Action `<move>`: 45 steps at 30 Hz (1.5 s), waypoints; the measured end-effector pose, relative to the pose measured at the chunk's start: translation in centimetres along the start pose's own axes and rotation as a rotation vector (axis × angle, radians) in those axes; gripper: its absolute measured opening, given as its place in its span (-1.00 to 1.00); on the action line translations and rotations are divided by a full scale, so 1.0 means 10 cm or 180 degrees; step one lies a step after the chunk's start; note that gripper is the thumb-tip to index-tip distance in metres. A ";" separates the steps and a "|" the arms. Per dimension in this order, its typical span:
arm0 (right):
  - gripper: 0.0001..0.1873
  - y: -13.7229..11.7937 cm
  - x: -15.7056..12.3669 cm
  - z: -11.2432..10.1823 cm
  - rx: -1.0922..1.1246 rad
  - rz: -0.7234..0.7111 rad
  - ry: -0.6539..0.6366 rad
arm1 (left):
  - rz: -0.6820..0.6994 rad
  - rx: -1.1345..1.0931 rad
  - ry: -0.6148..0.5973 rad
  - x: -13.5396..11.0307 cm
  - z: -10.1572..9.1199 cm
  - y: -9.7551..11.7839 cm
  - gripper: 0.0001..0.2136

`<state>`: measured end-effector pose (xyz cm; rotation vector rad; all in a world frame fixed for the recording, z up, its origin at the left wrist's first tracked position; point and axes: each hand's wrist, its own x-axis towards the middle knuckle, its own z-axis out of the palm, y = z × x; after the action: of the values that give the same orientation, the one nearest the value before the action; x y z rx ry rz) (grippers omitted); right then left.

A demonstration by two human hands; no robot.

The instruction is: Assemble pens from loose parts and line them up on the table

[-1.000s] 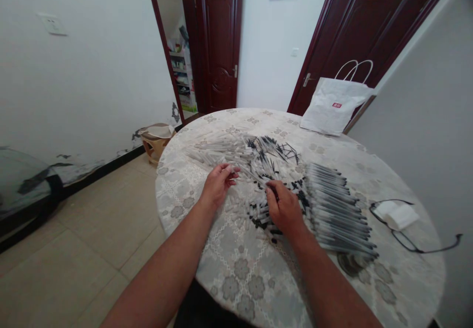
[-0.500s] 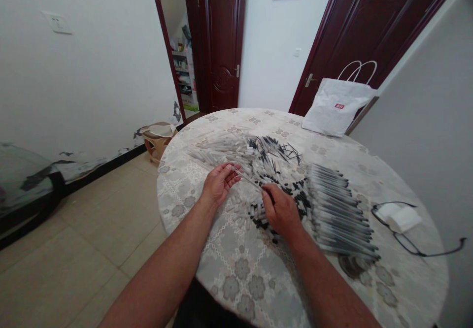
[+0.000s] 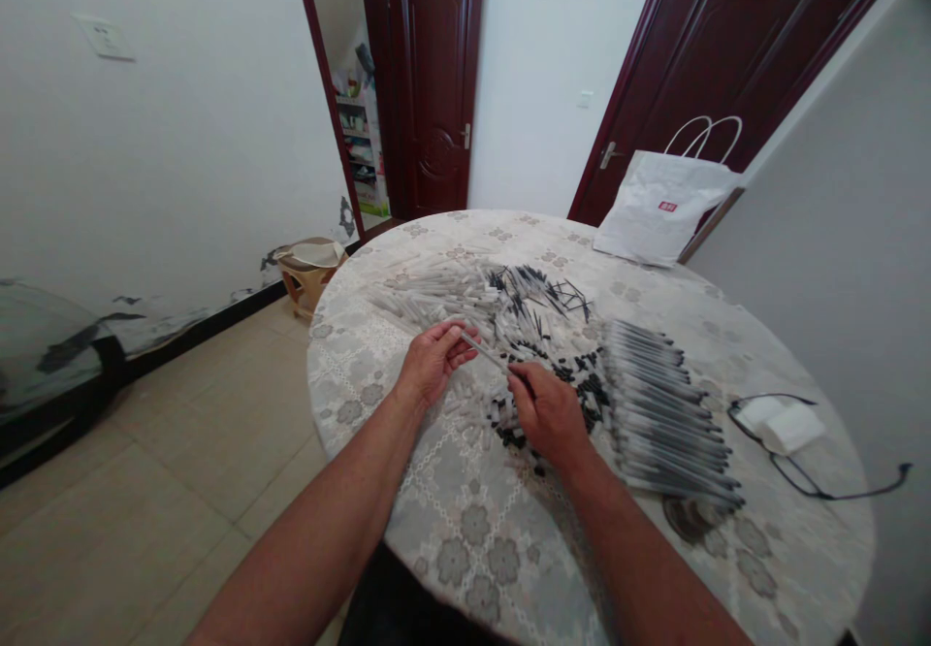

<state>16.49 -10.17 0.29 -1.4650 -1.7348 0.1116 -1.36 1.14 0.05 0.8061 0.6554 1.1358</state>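
Observation:
Between my two hands runs a slim pen barrel (image 3: pixel 486 351), pale and translucent, tilted down to the right. The fingers of my left hand (image 3: pixel 431 363) pinch its upper end. My right hand (image 3: pixel 551 415) is closed round the lower end, which is hidden in the fingers. Behind my hands lie a heap of clear pen barrels (image 3: pixel 429 292) and a pile of thin dark refills (image 3: pixel 534 287). Small black caps or plugs (image 3: pixel 593 394) and short clear pieces (image 3: pixel 472 405) are scattered around my right hand. A neat stack of pens with dark insides (image 3: pixel 669 413) lies to the right.
A patterned cloth covers the round table (image 3: pixel 476 559). Eyeglasses (image 3: pixel 800 476) and folded white tissue (image 3: pixel 789 428) lie at the right. A white paper bag (image 3: pixel 665 209) stands at the back right. Under the stack's near end sits a round dark object (image 3: pixel 688 518). A stool (image 3: pixel 309 277) stands beyond the left edge.
My right hand has moved slightly left along the pen barrel, toward my left hand. My left hand stays nearly in place. The whole view has shifted a little.

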 end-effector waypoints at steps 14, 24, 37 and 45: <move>-0.73 -0.06 0.09 0.09 0.2730 0.2322 -0.0236 | 0.0075 0.0129 -0.0063 0.02 0.02 -0.02 -0.71; -0.89 -0.22 0.16 -0.30 -0.0096 0.0611 -0.0841 | 0.0275 0.1656 -0.0956 -0.10 0.13 0.05 -0.68; -0.80 0.47 -0.13 -1.77 -0.2331 0.1023 -0.1297 | 0.1295 0.4718 -0.1209 0.05 -0.17 0.00 -0.66; -0.75 0.83 -0.30 -1.87 -0.2632 0.1042 -0.1637 | 0.1498 0.5232 -0.1699 0.10 -0.30 -0.08 -0.62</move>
<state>34.63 -18.18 6.13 -2.4959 -2.0421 -0.0817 -3.04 2.61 -2.38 2.6479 0.8933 0.4915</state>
